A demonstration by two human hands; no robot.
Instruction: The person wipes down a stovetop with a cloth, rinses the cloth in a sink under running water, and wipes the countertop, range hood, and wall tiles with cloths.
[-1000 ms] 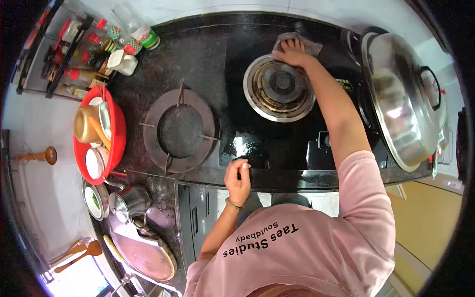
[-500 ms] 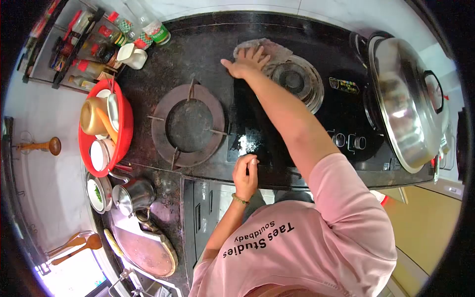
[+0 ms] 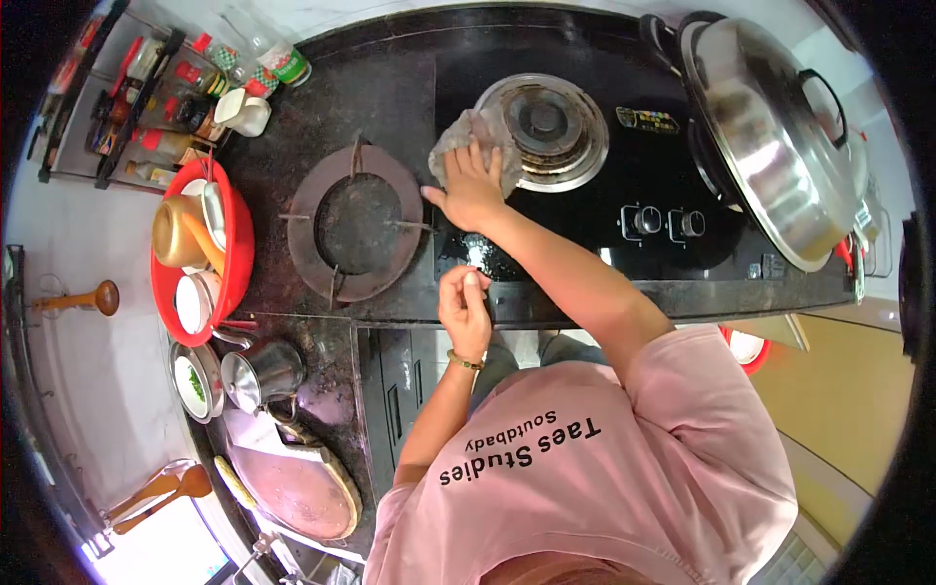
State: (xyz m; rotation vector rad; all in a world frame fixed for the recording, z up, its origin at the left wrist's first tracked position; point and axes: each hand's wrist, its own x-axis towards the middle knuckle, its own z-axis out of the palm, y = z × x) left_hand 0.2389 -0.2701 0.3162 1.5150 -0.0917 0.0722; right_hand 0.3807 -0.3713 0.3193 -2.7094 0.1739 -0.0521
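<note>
Wiping looks partway: right hand [image 3: 475, 190], fingers spread flat, presses rag [image 3: 480, 125] at left edge of burner [image 3: 542, 121], left hand [image 3: 464, 310] curls loosely, apparently empty, front-left of burner, wet patch [image 3: 472, 250] between hands looks unwiped, burner stained.

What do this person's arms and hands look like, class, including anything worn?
The pink shirt has short sleeves and black lettering; both forearms are bare. The left hand is ungloved, with a thin, beaded-looking wrist bracelet. The right hand wears neither glove nor bracelet.
</note>
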